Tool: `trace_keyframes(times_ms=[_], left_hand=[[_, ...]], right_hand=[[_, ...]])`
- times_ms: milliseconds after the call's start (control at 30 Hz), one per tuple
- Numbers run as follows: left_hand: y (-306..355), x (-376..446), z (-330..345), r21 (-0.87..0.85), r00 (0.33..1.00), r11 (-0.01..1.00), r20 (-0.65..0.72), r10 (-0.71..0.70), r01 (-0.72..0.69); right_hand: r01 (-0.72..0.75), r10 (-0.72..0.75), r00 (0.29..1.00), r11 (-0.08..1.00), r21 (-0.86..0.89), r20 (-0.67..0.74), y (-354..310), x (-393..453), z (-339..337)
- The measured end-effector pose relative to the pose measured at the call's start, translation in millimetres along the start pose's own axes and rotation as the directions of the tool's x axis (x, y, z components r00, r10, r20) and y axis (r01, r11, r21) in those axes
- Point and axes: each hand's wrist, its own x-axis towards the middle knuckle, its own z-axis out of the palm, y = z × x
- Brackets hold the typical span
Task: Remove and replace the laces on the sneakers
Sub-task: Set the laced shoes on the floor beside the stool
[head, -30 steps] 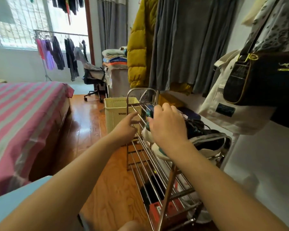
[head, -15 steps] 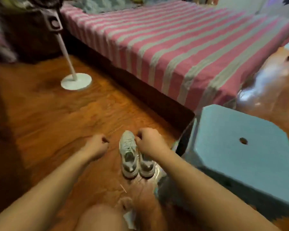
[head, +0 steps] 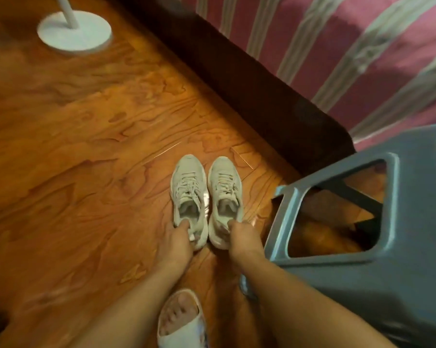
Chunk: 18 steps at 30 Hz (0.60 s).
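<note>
Two pale grey sneakers stand side by side on the wooden floor, toes pointing away from me. The left sneaker point(head: 188, 189) and the right sneaker point(head: 224, 189) both have their laces threaded. My left hand point(head: 176, 241) grips the heel of the left sneaker, with fingers reaching into its opening. My right hand point(head: 242, 237) grips the heel of the right sneaker in the same way. Both hands hide the rear ends of the shoes.
A blue-grey plastic stool point(head: 392, 222) stands close on the right. Beyond it runs a dark bed frame point(head: 262, 96) under a pink striped cover point(head: 350, 46). A white round stand base point(head: 73, 31) sits far left. My foot in a white slipper point(head: 181, 322) is near.
A second ago my hands reached for shoes on a metal rack. Half a second ago the sneakers stood on the floor under my curled hands. Now each hand grips a heel.
</note>
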Motion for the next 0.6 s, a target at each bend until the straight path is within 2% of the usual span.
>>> trace_keyframes(times_ms=[67, 133, 233, 333, 400, 467, 600], left_hand=[[10, -1, -33, -0.078, 0.997, 0.997, -0.072, -0.010, 0.004], [31, -4, -85, -0.078, 0.988, 0.996, -0.153, 0.021, -0.033], [94, -25, -174, 0.011, 0.927, 0.975, -0.307, 0.214, -0.222], [205, -84, -246, 0.135, 0.822, 0.911, -0.395, 0.409, -0.389], [285, -143, -275, 0.179, 0.724, 0.824, -0.403, 0.560, -0.537], [356, -199, -282, 0.167, 0.634, 0.728, -0.387, 0.669, -0.665], [491, -296, -236, 0.128, 0.433, 0.488, -0.309, 0.847, -0.863]], right_hand=[[0.042, -0.034, 0.993, 0.997, 0.071, -0.116, -12, -15, -26], [0.116, -0.063, 0.954, 0.979, 0.167, -0.293, -25, -36, -73], [0.294, -0.130, 0.818, 0.932, 0.212, -0.561, -36, -85, -172], [0.418, -0.177, 0.635, 0.897, 0.142, -0.752, -9, -158, -284], [0.402, -0.136, 0.529, 0.909, 0.106, -0.837, 37, -217, -345], [0.343, -0.081, 0.459, 0.935, 0.092, -0.885, 96, -278, -391], [0.073, 0.048, 0.365, 0.994, 0.080, -0.930, 227, -391, -445]])
